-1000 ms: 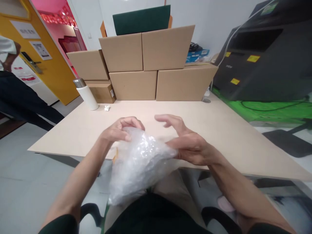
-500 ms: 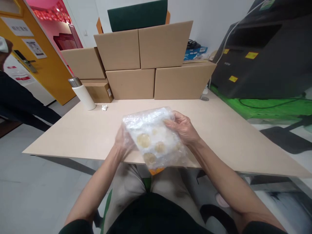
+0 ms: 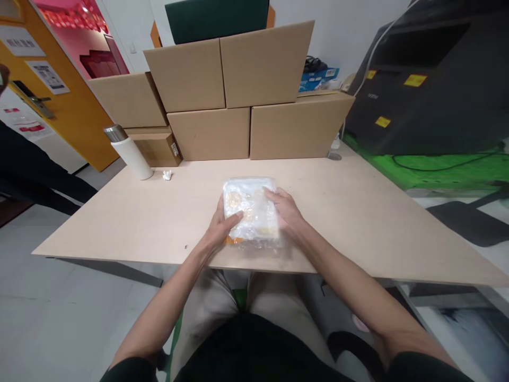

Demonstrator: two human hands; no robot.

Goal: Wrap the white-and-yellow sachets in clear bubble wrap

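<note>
A clear plastic bag (image 3: pixel 250 212) with round yellowish pieces inside lies flat on the light wooden table (image 3: pixel 358 212), close to its near edge. My left hand (image 3: pixel 220 228) grips the bag's left side, thumb on top. My right hand (image 3: pixel 286 212) presses on the bag's right side with the fingers laid over it. An orange strip shows at the bag's near edge.
A white bottle with a metal cap (image 3: pixel 127 151) stands at the far left of the table, a small crumpled white scrap (image 3: pixel 167 174) beside it. Stacked cardboard boxes (image 3: pixel 238 95) line the far edge. A large black machine (image 3: pixel 433 85) stands right. A person in dark clothes (image 3: pixel 27 170) is at left.
The bag was crumpled in my lap, then lifted and held spread in the air; now both hands have set it flat on the table, farther from me.
</note>
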